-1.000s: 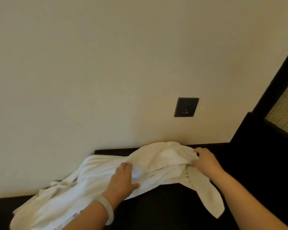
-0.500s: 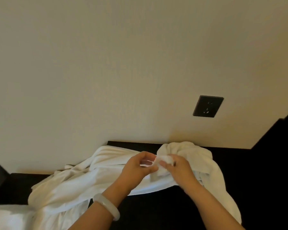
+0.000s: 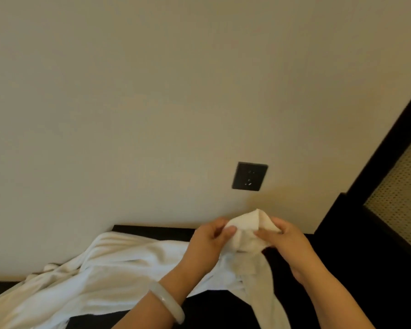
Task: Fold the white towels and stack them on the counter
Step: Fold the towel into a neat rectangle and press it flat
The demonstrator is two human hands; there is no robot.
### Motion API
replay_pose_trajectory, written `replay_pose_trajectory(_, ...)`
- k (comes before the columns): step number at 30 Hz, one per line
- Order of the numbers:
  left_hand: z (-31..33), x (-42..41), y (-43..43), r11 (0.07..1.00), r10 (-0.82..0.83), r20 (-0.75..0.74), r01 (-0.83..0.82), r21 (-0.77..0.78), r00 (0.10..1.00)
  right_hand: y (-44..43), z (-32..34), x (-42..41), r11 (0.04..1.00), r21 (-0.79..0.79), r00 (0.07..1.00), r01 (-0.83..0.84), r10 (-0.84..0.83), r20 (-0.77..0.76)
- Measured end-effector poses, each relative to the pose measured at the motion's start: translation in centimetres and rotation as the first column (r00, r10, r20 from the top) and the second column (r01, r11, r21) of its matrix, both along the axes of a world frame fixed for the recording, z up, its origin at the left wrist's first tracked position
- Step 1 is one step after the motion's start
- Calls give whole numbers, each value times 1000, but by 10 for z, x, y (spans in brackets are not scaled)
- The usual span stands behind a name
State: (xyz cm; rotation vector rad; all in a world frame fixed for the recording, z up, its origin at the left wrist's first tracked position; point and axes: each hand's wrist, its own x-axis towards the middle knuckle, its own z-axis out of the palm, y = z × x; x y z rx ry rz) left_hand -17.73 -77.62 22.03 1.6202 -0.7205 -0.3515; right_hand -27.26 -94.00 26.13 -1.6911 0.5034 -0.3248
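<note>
A white towel lies crumpled across the dark counter, spreading from the lower left toward the middle. Its right end is lifted off the counter in front of the wall. My left hand pinches this raised corner from the left, thumb on the cloth. My right hand pinches the same corner from the right, a short span of towel bunched between the two hands. A strip of the towel hangs down below my hands to the bottom edge.
A cream wall rises straight behind the counter, with a dark wall socket above my hands. A dark frame with a perforated light panel stands at the right. A pale bangle circles my left wrist.
Both hands came together from apart on the heap, took hold of one towel corner and raised it off the counter toward the wall. The view has swung slightly.
</note>
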Motion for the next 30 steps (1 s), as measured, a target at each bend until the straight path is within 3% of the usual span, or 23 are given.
replay_pose_trajectory(3, 20, -8, -36, 994, -73, 168, 57, 96, 983, -28, 8, -17, 950, -310, 999, -39, 42, 4)
replay_pose_trajectory(6, 25, -23, -60, 984, -159, 220, 135, 116, 962, -46, 3, -28, 927, -371, 996, -55, 75, 39)
replay_pose_trajectory(10, 9, -23, -63, 974, -147, 219, 103, 200, 965, -75, -1, -38, 940, -340, 998, 12, 9, 62)
replay_pose_trajectory(15, 3, -13, -38, 954, -75, 172, 20, 300, 982, -116, 7, -40, 994, -64, 992, 90, -83, 96)
replay_pose_trajectory(17, 8, -6, -30, 938, -25, 249, -63, 340, 968, -128, 16, -41, 996, 40, 987, 82, -87, 136)
replay_pose_trajectory(19, 14, 3, -25, 899, 2, 421, -186, 396, 907, -145, 26, -46, 990, 98, 976, 105, -121, 181)
replay_pose_trajectory(24, 41, 33, -11, 719, 62, 708, -523, 457, 704, -190, 70, -49, 961, 82, 934, 263, -275, 227)
replay_pose_trajectory(26, 54, 47, 2, 686, 132, 726, -591, 424, 675, -208, 95, -52, 946, 73, 904, 315, -322, 282)
replay_pose_trajectory(30, 96, 79, 36, 710, 253, 676, -607, 356, 692, -235, 141, -56, 885, 73, 799, 459, -448, 401)
